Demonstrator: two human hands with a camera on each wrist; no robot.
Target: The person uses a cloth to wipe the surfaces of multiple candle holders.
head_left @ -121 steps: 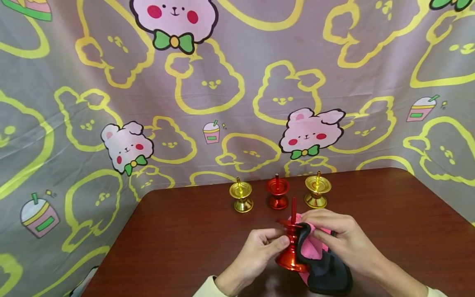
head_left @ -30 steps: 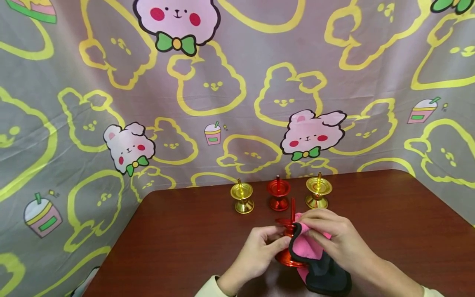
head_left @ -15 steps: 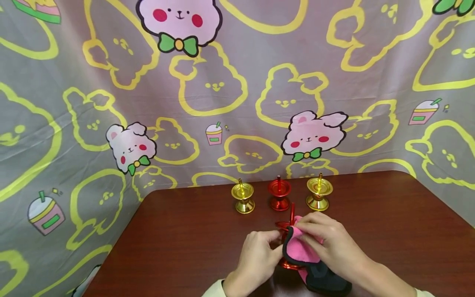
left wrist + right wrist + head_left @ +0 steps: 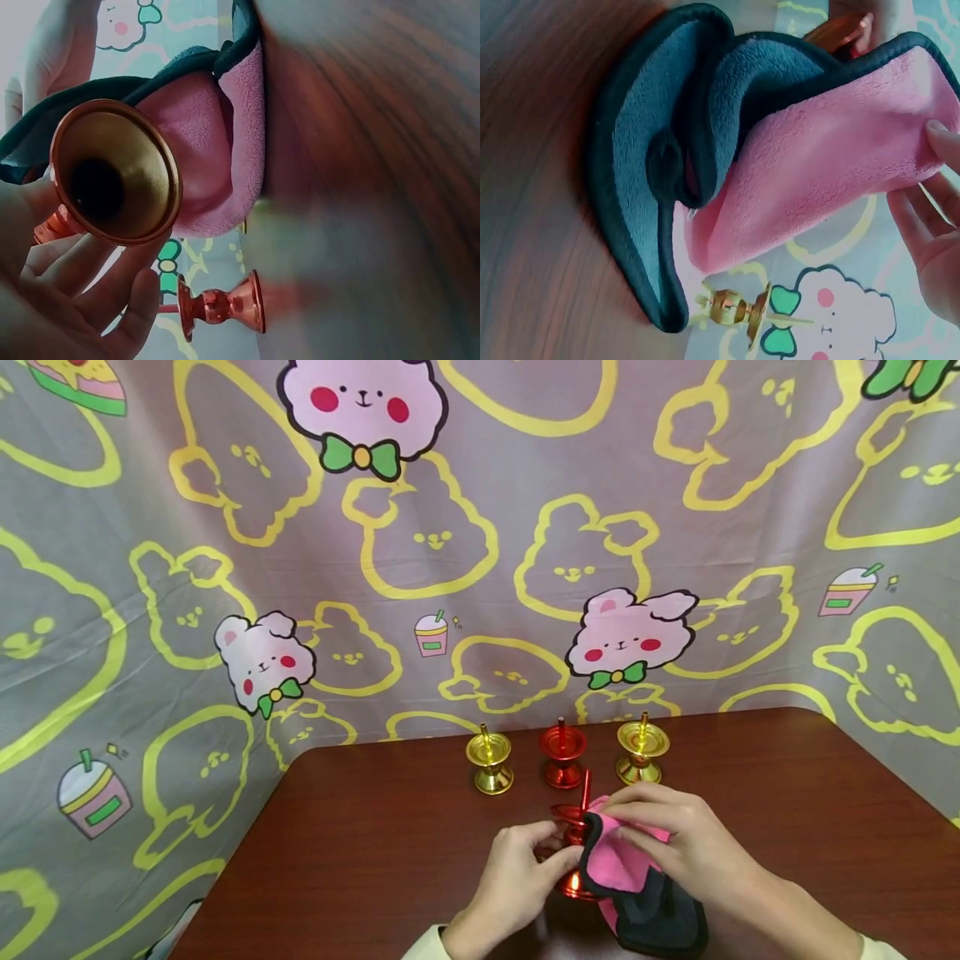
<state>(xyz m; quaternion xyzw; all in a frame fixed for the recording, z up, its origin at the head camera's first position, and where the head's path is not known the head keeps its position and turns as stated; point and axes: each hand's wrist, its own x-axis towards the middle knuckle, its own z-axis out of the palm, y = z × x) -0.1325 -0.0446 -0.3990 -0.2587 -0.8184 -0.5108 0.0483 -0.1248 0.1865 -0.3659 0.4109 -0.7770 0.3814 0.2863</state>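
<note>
Above the brown worktop (image 4: 375, 835), the red candle holder (image 4: 576, 833), spike (image 4: 587, 789) towards twelve o'clock, is now gripped by the curled left hand (image 4: 517, 872), the nearer one, while at its three o'clock the pink-and-black cloth (image 4: 617, 862) is pinched by the right hand (image 4: 686, 839).

Dark reddish-brown table (image 4: 375, 843), wood-grained, with rounded far corners and slight sheen. Standing near far edge, in loose row: left gold stand (image 4: 491, 767), red stand (image 4: 563, 762), right gold stand (image 4: 641, 755). Upright on flared bases, spaced apart. Mirrored faintly in surface in left wrist view: red stand. Drooping low over near side: lower end of cloth (image 4: 663, 918), hard to tell whether touching.
</note>
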